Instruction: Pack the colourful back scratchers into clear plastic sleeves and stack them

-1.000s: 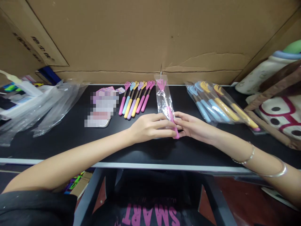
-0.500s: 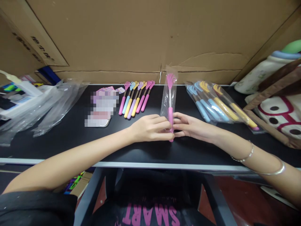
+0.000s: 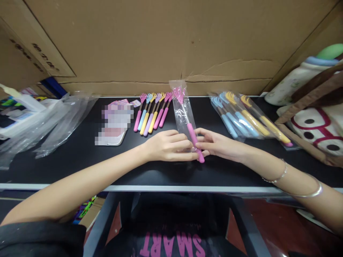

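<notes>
Between my hands, above the black desk, is a pink back scratcher (image 3: 192, 132) with its claw end inside a clear plastic bag (image 3: 180, 116). It leans with the claw up and to the left, and its handle end sticks out of the bag. My left hand (image 3: 173, 145) is closed on the bag's lower edge beside the handle. With thumb and fingers, my right hand (image 3: 210, 142) pinches the pink handle from the right. Just left of the bag, several unbagged back scratchers (image 3: 150, 116) in pink, blue, yellow and purple lie side by side.
Several bagged blue and yellow back scratchers (image 3: 245, 119) lie right on the desk (image 3: 150, 175). Flat plastic bags (image 3: 59, 123) are at left, near a partly blurred phone (image 3: 118, 139) and cards. A bottle (image 3: 292, 80) and a fabric bag (image 3: 321, 121) stand right; cardboard (image 3: 160, 43) closes the back.
The pink back scratcher has tipped from nearly upright to leaning left, its bag shifting left with it and its handle end moving right. Both hands stay at nearly the same spot.
</notes>
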### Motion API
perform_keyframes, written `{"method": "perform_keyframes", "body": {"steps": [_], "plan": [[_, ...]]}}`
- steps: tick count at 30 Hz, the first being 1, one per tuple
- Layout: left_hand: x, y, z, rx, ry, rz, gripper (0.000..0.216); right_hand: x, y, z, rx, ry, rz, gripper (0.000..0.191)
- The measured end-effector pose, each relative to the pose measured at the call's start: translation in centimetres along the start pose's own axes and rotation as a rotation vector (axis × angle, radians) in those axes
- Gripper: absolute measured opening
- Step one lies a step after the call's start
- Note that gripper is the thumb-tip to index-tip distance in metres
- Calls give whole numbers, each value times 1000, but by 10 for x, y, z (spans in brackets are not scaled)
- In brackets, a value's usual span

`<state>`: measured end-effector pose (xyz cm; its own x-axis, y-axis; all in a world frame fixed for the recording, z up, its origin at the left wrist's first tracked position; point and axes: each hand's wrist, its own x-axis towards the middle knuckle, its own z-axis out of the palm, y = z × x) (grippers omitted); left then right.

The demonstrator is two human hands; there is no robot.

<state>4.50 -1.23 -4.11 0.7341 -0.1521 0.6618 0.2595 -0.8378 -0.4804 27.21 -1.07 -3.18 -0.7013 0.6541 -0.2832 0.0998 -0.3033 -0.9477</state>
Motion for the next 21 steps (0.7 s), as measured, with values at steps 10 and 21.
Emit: {"method": "perform_keyframes", "body": {"steps": [10, 21], "plan": [[-6, -9, -10, 27, -17, -84, 13, -22, -32, -18, -276, 210, -286, 38], [-17, -6, -3, -210, -409, -194, 28, -113, -54, -91, -215, 1005, -203, 26]]}}
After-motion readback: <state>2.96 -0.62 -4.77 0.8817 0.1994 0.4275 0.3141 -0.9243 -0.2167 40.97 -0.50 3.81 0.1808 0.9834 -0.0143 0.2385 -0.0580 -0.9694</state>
